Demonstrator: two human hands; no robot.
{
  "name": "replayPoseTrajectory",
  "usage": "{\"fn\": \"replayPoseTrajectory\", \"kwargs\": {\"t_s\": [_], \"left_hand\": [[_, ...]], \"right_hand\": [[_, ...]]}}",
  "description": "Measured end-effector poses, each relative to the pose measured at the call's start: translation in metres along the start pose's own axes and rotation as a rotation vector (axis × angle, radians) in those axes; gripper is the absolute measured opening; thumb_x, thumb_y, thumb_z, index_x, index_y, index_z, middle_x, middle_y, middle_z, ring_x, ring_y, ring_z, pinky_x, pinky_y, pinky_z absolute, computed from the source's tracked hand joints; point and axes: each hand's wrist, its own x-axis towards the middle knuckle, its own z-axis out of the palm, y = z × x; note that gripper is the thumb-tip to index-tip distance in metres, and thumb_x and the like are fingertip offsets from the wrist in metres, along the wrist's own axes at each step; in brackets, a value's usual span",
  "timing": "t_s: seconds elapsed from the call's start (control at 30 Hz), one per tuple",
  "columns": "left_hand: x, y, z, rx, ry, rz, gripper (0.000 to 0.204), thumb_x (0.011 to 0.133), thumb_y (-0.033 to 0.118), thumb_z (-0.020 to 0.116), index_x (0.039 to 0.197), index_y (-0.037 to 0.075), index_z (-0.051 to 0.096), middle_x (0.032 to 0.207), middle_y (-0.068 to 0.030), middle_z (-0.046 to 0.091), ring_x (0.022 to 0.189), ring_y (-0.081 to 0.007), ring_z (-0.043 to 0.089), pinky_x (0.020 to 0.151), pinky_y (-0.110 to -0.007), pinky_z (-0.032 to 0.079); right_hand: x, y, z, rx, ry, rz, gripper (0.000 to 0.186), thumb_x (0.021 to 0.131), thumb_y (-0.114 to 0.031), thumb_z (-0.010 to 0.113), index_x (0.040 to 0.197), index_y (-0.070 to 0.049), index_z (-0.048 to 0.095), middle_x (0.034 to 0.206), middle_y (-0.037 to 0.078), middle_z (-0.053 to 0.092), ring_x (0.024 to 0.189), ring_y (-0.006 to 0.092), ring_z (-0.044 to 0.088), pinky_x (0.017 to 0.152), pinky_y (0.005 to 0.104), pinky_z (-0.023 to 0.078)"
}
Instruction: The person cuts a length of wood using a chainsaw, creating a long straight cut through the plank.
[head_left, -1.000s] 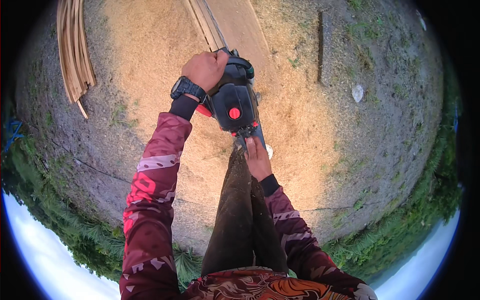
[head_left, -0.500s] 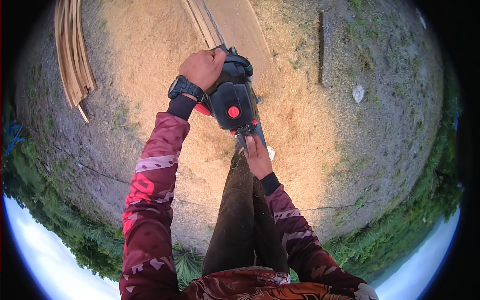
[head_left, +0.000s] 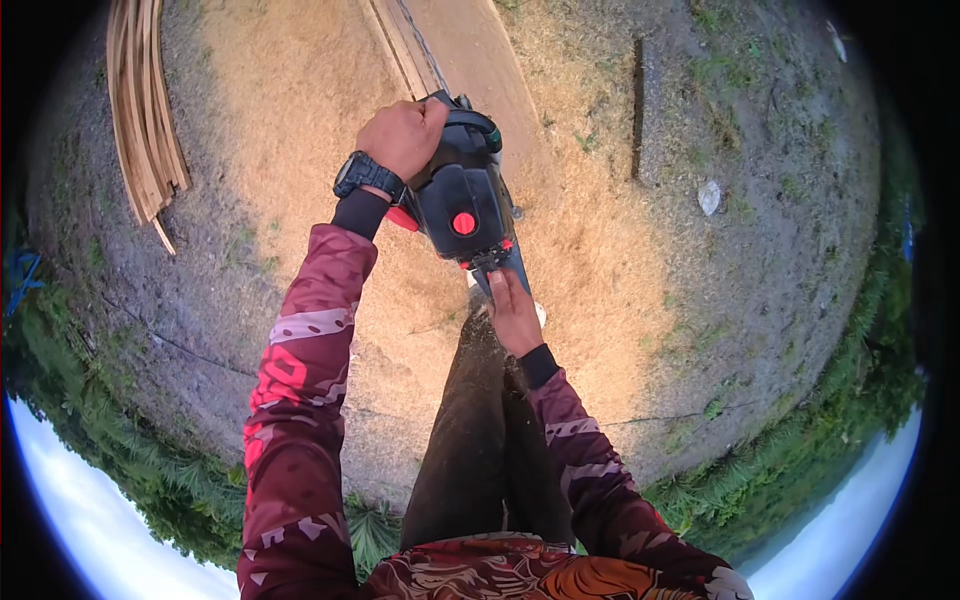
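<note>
A black chainsaw [head_left: 460, 200] with red parts is held out in front of my legs. Its bar and chain point away from me along a thick wooden plank [head_left: 475, 45]. My left hand [head_left: 402, 138], with a black watch at the wrist, is closed around the front handle. At the near end, my right hand [head_left: 515, 315] wraps the rear handle, its thumb along the top; the trigger is hidden under it. Along the chain's left side runs a narrow strip of wood [head_left: 398, 50]. Just where the chain meets the wood is partly hidden by the saw's body.
Several sawn wooden strips [head_left: 145, 120] lie in a stack at the far left. Sawdust [head_left: 590, 290] covers the ground around my feet. To the right are a dark straight board [head_left: 638, 110] and a whitish crumpled object [head_left: 709, 197]. Green plants [head_left: 180, 460] border the ground.
The chainsaw keeps its place in my hands, with a little more of its chain showing at the top. The ground and strips shift slightly in view.
</note>
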Motion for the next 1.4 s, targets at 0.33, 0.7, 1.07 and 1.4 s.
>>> {"fn": "replayPoseTrajectory", "kwargs": {"t_s": [0.33, 0.7, 1.07, 1.4], "left_hand": [[0.013, -0.002, -0.012, 0.013, 0.0, 0.003, 0.053, 0.094, 0.044, 0.045, 0.084, -0.001, 0.071, 0.082, -0.0302, 0.065, 0.082, -0.0491, 0.066, 0.077, -0.051, 0.054], [0.04, -0.006, -0.029, -0.001, 0.013, 0.008, 0.052, 0.093, 0.044, 0.047, 0.084, 0.0, 0.071, 0.081, -0.0294, 0.065, 0.081, -0.0496, 0.065, 0.076, -0.052, 0.053], [0.069, -0.008, -0.044, 0.011, 0.023, 0.015, 0.052, 0.094, 0.045, 0.046, 0.084, 0.0, 0.071, 0.082, -0.0294, 0.065, 0.081, -0.0489, 0.065, 0.076, -0.052, 0.054], [0.084, -0.008, -0.055, 0.014, -0.006, -0.001, 0.053, 0.094, 0.044, 0.045, 0.085, -0.001, 0.071, 0.081, -0.0306, 0.065, 0.081, -0.05, 0.065, 0.075, -0.053, 0.053]], "right_hand": [[0.01, -0.013, 0.008, -0.036, 0.014, 0.034, 0.045, 0.107, -0.044, 0.042, 0.124, -0.005, 0.057, 0.077, 0.018, 0.065, 0.075, 0.0379, 0.066, 0.071, 0.047, 0.049], [0.027, -0.044, 0.015, 0.072, -0.014, 0.041, 0.044, 0.108, -0.042, 0.044, 0.124, -0.003, 0.056, 0.086, 0.009, 0.061, 0.074, 0.0213, 0.058, 0.068, 0.0344, 0.047], [0.052, -0.061, 0.021, 0.007, 0.008, -0.004, 0.046, 0.107, -0.044, 0.041, 0.121, -0.003, 0.057, 0.075, 0.017, 0.063, 0.069, 0.0319, 0.065, 0.068, 0.0431, 0.048], [0.058, -0.081, 0.025, 0.054, -0.027, 0.043, 0.045, 0.108, -0.044, 0.043, 0.122, -0.003, 0.057, 0.076, 0.004, 0.056, 0.062, 0.0155, 0.053, 0.06, 0.0316, 0.044]]}}
